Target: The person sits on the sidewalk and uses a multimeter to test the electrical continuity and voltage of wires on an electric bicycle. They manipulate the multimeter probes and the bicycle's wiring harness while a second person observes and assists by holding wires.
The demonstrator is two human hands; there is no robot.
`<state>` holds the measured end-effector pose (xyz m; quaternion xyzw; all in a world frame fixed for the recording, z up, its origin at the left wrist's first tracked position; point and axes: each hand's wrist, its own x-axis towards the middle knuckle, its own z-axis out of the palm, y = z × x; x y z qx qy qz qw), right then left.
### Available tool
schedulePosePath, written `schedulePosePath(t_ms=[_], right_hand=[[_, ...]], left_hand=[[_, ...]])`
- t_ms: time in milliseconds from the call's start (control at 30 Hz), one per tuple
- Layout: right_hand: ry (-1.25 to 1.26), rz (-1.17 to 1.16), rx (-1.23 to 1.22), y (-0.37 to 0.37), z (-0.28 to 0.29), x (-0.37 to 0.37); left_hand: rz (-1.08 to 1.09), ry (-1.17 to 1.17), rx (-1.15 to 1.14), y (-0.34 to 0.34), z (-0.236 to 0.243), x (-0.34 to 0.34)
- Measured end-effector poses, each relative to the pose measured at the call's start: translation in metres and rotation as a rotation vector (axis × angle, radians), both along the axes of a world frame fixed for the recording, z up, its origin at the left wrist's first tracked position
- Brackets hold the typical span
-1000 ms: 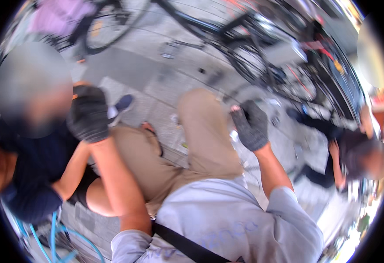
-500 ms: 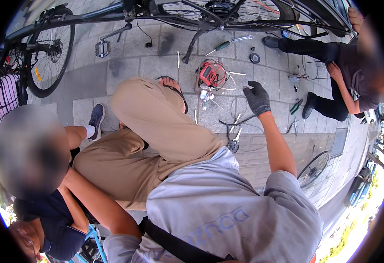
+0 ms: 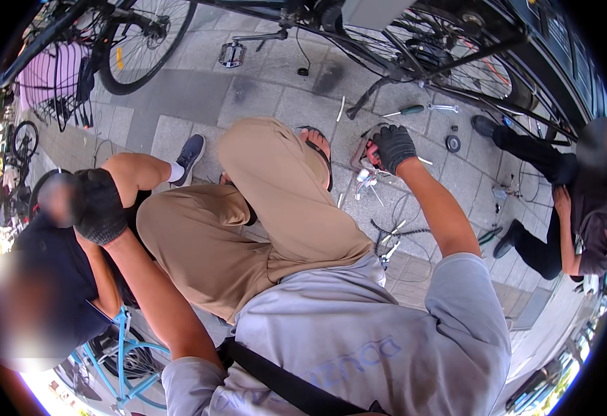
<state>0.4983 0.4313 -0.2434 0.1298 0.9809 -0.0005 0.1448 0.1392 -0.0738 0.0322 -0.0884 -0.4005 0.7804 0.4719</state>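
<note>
My right hand (image 3: 393,147), in a dark grey knit glove, is closed over a red multimeter (image 3: 372,152) on the paving; most of the meter is hidden beneath the glove. White connectors and thin wires (image 3: 366,177) lie just below it. At the left, my left hand (image 3: 101,208), also gloved, is raised with its fingers curled in front of a person crouching there. Whatever those fingers hold, if anything, cannot be made out. A green-handled screwdriver (image 3: 410,109) and a spanner (image 3: 443,107) lie beyond my right hand.
A black bicycle (image 3: 386,66) spans the far side, its pedal (image 3: 232,55) hanging low. Cables and a black chain-like strip (image 3: 404,231) lie right of my knee. A small black wheel (image 3: 452,143) rests farther right, near a seated person's leg (image 3: 535,151). A light-blue bicycle (image 3: 119,353) stands lower left.
My right hand has reached away and left, from open above the paving onto the multimeter. My left hand has come into sight, raised at the left. The view has shifted, sliding the scene rightward.
</note>
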Motion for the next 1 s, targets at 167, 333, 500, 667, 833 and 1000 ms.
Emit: schedulePosePath(t_ms=[167, 333, 500, 667, 833, 1000], right_hand=[[-0.006, 0.156, 0.079, 0.001, 0.005, 0.01], [0.063, 0.037, -0.078, 0.01, 0.082, 0.039], [0.459, 0.048, -0.142, -0.015, 0.19, 0.078], [0.723, 0.124, -0.07, -0.077, 0.288, 0.066], [1.092, 0.39, 0.047, -0.154, 0.333, 0.022], [1.147, 0.803, -0.37, -0.244, 0.323, -0.065]], left_hand=[[0.725, 0.96, -0.97, 0.002, 0.006, 0.024], [0.703, 0.917, -0.994, -0.01, 0.003, 0.029], [0.741, 0.979, -0.981, -0.014, -0.004, 0.018], [0.732, 0.922, -0.805, -0.023, -0.01, 0.01], [0.828, 0.997, -0.773, -0.02, -0.003, 0.013], [0.867, 0.843, -0.755, -0.028, 0.003, 0.012]])
